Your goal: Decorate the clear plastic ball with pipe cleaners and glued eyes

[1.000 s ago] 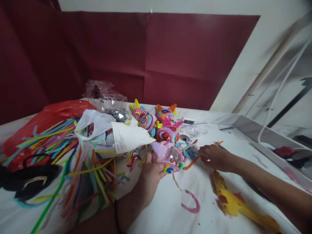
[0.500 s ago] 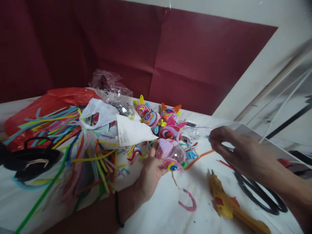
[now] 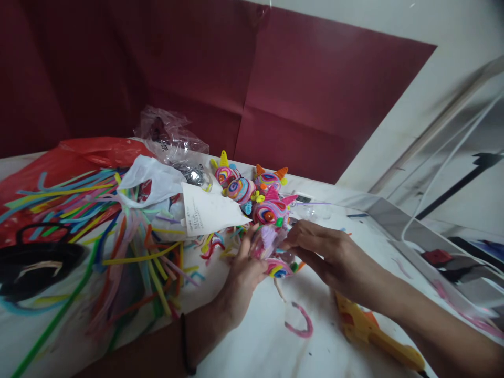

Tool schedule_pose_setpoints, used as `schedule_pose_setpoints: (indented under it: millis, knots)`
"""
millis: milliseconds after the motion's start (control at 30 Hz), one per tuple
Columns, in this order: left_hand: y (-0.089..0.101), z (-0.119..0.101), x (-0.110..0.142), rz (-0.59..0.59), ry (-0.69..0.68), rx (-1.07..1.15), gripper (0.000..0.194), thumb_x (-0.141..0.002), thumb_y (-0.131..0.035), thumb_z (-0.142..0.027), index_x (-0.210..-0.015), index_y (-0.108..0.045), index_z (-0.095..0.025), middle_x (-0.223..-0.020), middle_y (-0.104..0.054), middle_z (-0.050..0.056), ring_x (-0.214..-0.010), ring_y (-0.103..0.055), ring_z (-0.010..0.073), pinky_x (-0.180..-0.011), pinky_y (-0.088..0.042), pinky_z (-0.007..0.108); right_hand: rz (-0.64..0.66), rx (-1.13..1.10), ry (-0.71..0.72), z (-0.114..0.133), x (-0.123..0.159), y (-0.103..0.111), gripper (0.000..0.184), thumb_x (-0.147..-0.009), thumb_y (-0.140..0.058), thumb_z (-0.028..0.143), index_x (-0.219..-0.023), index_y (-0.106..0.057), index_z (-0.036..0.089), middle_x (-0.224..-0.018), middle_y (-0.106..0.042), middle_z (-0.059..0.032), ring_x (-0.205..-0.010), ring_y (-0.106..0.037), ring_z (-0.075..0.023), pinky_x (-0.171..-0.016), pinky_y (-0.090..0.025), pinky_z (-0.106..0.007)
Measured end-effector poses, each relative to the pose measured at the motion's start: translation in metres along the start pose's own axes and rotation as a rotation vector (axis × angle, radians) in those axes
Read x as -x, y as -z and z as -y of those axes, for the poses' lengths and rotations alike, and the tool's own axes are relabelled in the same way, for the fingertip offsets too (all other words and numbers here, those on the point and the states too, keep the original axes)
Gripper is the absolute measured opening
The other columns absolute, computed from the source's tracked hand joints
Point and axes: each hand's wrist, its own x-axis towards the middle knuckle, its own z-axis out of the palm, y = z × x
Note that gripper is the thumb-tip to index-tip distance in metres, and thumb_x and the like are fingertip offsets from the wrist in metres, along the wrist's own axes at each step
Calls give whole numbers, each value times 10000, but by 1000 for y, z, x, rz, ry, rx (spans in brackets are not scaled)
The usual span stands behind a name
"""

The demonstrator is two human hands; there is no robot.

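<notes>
pink ball point(image 3: 280, 268) between your hands: left hand point(image 3: 241, 278) curled round its near-left side, right hand point(image 3: 331, 254) bent in opposite, hold unclear; pushing hard there could roll it loose.

small print point(image 3: 193, 216) on white paper point(image 3: 216, 211), dark marks point(image 3: 164, 147) on clear plastic bag point(image 3: 179, 134), neither readable

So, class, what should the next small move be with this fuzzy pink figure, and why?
Probably a light press with the right grip while the left grip steadies the pink figure. The left cradles its side, and the right is up against its clear part; whatever the right might be pinching is hidden.
</notes>
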Motion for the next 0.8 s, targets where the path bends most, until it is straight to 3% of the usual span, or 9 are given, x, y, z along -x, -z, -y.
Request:
schedule_pose_setpoints:
  millis: [167,333,467,667,800]
  knots:
    - [-3,-2,2,-23,3,25,561,-620,-606,-147,-1141,-600,-355,-1226,-630,-13,-1043,-610,238,-809,-506,340,-42,-8,-5,0,-1,3,169,-944,-486,157,-1007,-620,237,-882,-670,-40,-790,-647,-145,-690,-500,-247]
    - [2,0,0,27,2,-4,556,-663,-644,-186,-1197,-581,-328,-1298,-593,16,-1010,-628,218,-845,-501,333,-65,21,-108,-11,14,19,157,-949,-478,221,-985,-626,261,-885,-683,-26,-775,-659,-158,-669,-510,-262]
    - [4,2,-2,107,-20,-50,590,-743,-660,-239,-1302,-490,-326,-1293,-602,36,-1129,-592,247,-939,-480,384,-17,37,-196,-30,37,24,168,-949,-466,233,-982,-630,241,-936,-701,-40,-843,-674,-171,-741,-527,-287]
    - [-1,1,-5,169,-71,-104,556,-782,-657,-234,-1303,-488,-331,-1310,-601,32,-1192,-570,262,-967,-488,419,110,1,-325,-60,66,6,202,-919,-456,149,-957,-651,190,-915,-715,-63,-826,-674,-163,-751,-526,-280]
    - [-5,-1,-8,205,-70,-108,547,-766,-693,-251,-1275,-515,-342,-1345,-577,35,-1214,-556,270,-915,-530,412,109,45,-423,-66,83,12,248,-893,-464,101,-1024,-646,206,-1101,-696,-78,-1022,-644,-191,-917,-481,-320]
